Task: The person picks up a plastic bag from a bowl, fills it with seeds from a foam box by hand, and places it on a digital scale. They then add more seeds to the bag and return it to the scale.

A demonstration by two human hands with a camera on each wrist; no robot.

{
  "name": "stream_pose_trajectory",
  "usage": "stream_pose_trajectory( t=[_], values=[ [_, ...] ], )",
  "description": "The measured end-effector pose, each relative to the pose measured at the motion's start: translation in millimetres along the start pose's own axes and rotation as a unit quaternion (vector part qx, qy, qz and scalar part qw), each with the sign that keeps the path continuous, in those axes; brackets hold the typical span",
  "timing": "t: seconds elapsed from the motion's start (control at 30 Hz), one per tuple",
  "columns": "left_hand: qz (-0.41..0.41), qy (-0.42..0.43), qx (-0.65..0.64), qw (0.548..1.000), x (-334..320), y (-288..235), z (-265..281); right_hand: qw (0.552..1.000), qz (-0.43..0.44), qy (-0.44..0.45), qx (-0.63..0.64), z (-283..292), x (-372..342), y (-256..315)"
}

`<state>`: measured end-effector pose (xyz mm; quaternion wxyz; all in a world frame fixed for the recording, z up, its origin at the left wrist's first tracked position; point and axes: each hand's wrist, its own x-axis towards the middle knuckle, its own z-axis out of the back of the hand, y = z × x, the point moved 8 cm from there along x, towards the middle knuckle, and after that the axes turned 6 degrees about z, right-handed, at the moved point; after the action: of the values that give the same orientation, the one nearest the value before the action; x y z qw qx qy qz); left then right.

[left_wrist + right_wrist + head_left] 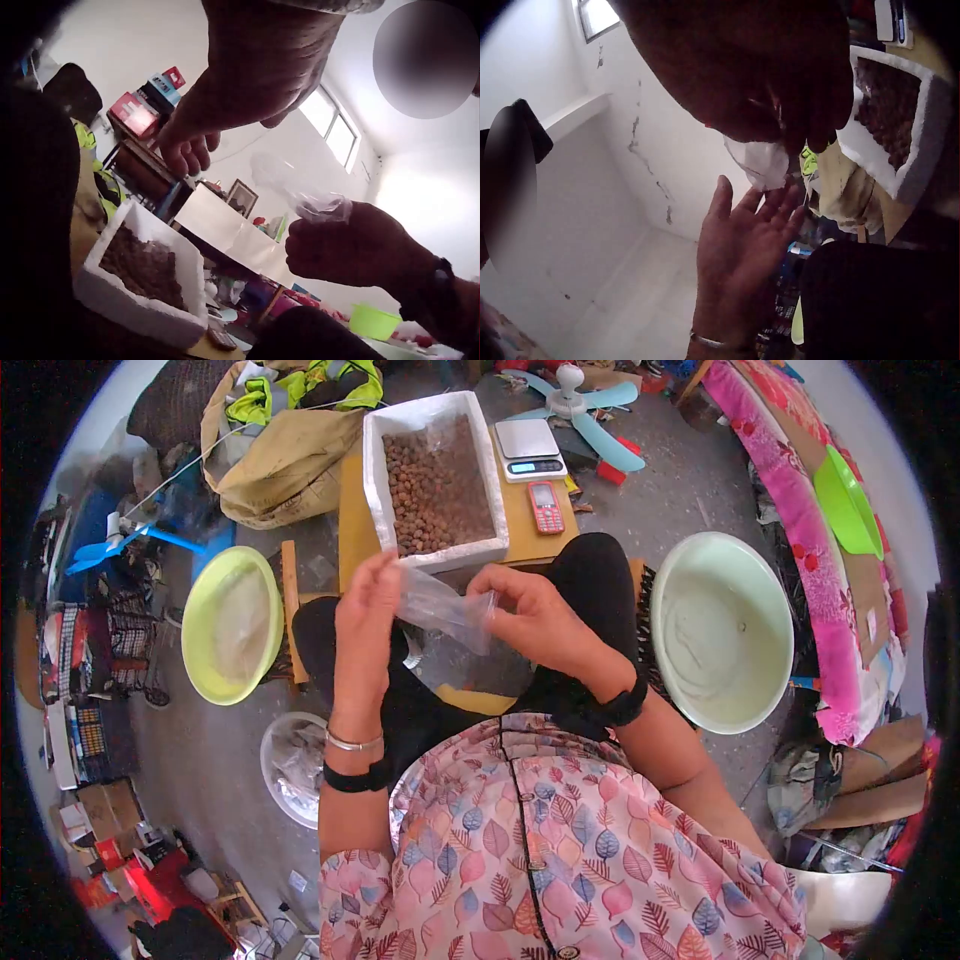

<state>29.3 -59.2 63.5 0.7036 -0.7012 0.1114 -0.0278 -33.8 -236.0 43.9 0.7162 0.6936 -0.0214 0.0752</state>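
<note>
A clear plastic bag stretches between my hands in the head view, above my lap. My right hand pinches one end of it between thumb and fingers. At the bag's other end is my left hand. The right wrist view shows the left palm turned up, its fingers extended beside the bag. Just ahead of my hands stands a white foam box holding many small brown, roundish pieces.
Right of the box, a small digital scale and a red phone lie on the yellowish board. A yellow-green basin stands left, a pale basin right. Below the left one is a clear tub of plastic.
</note>
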Motion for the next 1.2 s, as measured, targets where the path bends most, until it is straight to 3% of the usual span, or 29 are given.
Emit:
stream_pose_trajectory(
  t=[0.07, 0.2, 0.4, 0.67, 0.8, 0.9, 1.07, 1.2],
  values=[
    [0.036, 0.05, 0.029, 0.998, 6, 22, -5, 1.0, -0.008, -0.003, 0.004, 1, -1, 1],
    [-0.032, -0.044, 0.05, 0.997, -8, 14, -6, 0.998, -0.033, -0.05, -0.029, 13, -6, -8],
    [-0.081, -0.091, 0.002, 0.993, -10, 18, 1, 0.99, -0.054, -0.127, 0.022, 21, -6, -14],
    [-0.02, -0.114, -0.043, 0.992, -14, 28, 1, 0.981, -0.055, -0.159, 0.091, 20, -10, -29],
    [0.048, -0.085, -0.01, 0.995, 2, 45, 4, 0.981, -0.047, -0.189, 0.013, 29, -12, -25],
    [-0.08, -0.169, 0.105, 0.977, 14, 34, 24, 0.974, -0.026, -0.209, -0.086, 39, -4, -10],
    [-0.063, -0.03, 0.123, 0.99, -2, 7, -22, 0.946, 0.014, -0.204, -0.252, 34, 18, 5],
    [-0.029, 0.049, 0.081, 0.995, 9, 18, -52, 0.957, 0.041, -0.165, -0.235, 20, 33, 4]
  ],
)
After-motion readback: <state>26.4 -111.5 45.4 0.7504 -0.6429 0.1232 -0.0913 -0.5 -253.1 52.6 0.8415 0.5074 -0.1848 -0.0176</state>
